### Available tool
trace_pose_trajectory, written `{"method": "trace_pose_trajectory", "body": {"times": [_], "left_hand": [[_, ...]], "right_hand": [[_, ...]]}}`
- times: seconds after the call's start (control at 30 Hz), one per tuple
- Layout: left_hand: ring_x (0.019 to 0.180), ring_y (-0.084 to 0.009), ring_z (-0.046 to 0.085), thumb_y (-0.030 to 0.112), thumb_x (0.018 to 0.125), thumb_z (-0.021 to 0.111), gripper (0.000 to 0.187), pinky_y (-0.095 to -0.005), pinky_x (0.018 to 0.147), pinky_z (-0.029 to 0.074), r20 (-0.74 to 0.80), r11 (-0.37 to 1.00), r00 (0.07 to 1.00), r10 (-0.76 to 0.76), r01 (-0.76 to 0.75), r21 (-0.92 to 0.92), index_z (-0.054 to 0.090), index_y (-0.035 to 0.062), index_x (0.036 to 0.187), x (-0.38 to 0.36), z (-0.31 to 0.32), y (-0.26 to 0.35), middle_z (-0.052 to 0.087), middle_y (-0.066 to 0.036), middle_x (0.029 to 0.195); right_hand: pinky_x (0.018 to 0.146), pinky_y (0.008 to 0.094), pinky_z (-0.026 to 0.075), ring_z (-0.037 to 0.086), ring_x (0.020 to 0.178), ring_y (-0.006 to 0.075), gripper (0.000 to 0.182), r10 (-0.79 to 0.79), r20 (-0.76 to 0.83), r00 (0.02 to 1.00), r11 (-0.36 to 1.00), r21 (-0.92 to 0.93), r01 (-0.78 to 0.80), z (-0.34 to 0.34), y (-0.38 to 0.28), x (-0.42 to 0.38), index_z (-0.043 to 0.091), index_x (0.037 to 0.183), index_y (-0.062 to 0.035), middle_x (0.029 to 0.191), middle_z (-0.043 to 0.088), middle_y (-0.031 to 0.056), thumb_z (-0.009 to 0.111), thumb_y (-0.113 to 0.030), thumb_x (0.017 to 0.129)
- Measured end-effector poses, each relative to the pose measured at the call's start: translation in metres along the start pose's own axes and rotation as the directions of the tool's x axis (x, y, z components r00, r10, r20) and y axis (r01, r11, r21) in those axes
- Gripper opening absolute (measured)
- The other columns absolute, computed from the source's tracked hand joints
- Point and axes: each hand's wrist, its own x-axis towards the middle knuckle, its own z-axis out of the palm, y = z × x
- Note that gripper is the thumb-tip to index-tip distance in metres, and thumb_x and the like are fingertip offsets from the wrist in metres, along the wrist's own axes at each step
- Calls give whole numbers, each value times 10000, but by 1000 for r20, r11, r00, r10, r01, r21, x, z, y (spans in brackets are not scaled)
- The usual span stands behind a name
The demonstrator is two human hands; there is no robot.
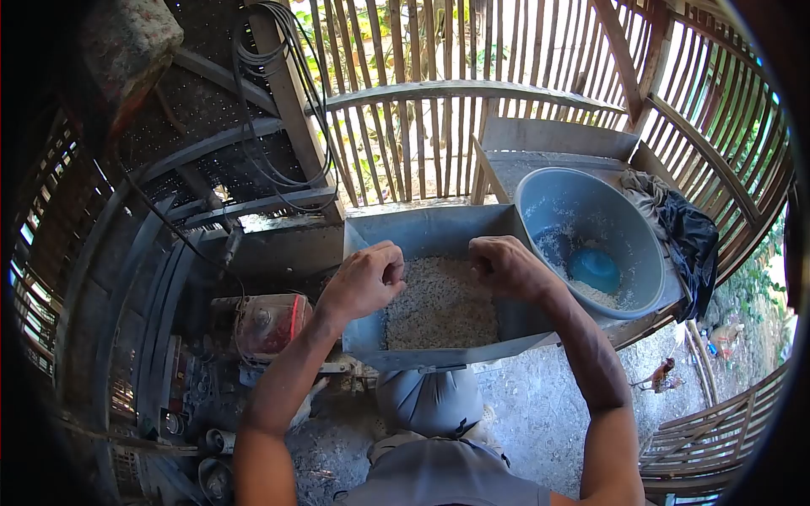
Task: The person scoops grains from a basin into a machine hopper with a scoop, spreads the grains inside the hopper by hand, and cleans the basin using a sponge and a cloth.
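My left hand (369, 277) is closed in a loose fist above the left side of a grey metal hopper (371, 336). Opposite it, my right hand (509, 265) is also curled closed, over the hopper's right side. Whatever the fingers may hold is hidden. Pale, coarse crumbly grain (443, 308) fills the bottom of the hopper between and below the hands. Right of the hopper stands a large grey basin (540, 198), its inside dusted with the same pale bits. A blue bowl (594, 270) lies in it.
A red machine (268, 327) stands left of the hopper, and a filled grey sack (426, 401) sits below it. Dark cloth and plastic (685, 240) lie beside the basin. Coiled cable (261, 59) hangs on a post. A chicken (660, 376) is on the ground at right.
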Motion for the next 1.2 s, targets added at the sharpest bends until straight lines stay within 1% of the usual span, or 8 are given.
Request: {"method": "trace_pose_trajectory", "body": {"times": [0.07,0.17,0.27,0.37,0.87,0.97,1.07,1.2], "left_hand": [[1157,-337,659,-58,802,697,313,-462,973,501,89,989,992,-88,77,126,719,81,1081,2,-2,4,685,-119,1244],[1218,-327,635,-27,803,724,363,-439,1002,508,-30,955,955,295,-294,49,726,107,1140,5,14,-28,658,-132,1319],[1342,-315,552,15,812,750,477,-420,1088,477,-186,923,915,358,-317,216,703,144,1269,2,22,-19,573,-148,1453],[1419,-305,469,72,825,771,556,-413,1153,427,-112,971,969,221,-208,117,652,164,1360,0,14,-13,490,-144,1534],[1231,-286,642,158,862,772,475,-405,1058,502,-198,970,950,243,-239,42,663,104,1322,-4,14,-11,638,-137,1377],[1098,-257,710,125,871,751,419,-391,970,550,30,999,999,36,-35,-21,687,97,1284,0,8,-10,684,-133,1306],[982,-217,742,68,878,717,361,-359,873,580,53,991,996,-76,81,-103,711,84,1239,-3,2,3,726,-125,1218],[873,-183,747,27,882,691,294,-323,816,585,-222,955,938,266,-288,-72,734,59,1172,2,19,-19,769,-105,1048]], "right_hand": [[641,376,476,566,679,255,226,-48,17,999,994,-99,50,4,13,-1,506,744,-16,759,546,75,717,14,820],[769,432,522,644,838,329,83,23,166,986,1000,8,-25,-1,-2,0,640,875,-4,885,646,118,663,25,801],[870,422,546,679,983,314,256,-175,86,981,983,-48,180,13,10,-3,724,1051,-36,1036,699,119,673,8,804],[951,426,548,675,1114,321,373,-34,146,989,997,-58,43,4,6,-3,718,1214,-73,1213,696,133,739,-69,842],[978,440,525,679,1101,313,413,-22,7,1000,997,-68,22,6,1,-8,695,1240,-38,1174,723,137,774,-230,883],[1026,431,501,647,1162,321,369,239,174,955,959,114,-261,-7,-11,-7,708,1222,-55,1207,709,129,732,-233,900],[981,440,527,661,1133,328,344,76,110,991,996,-43,-72,-2,-1,-10,715,1212,-56,1163,724,125,730,-195,899],[947,421,540,696,1035,313,285,-70,-62,996,997,25,71,0,-3,-11,738,1153,-48,1059,740,141,729,-147,886]]}}
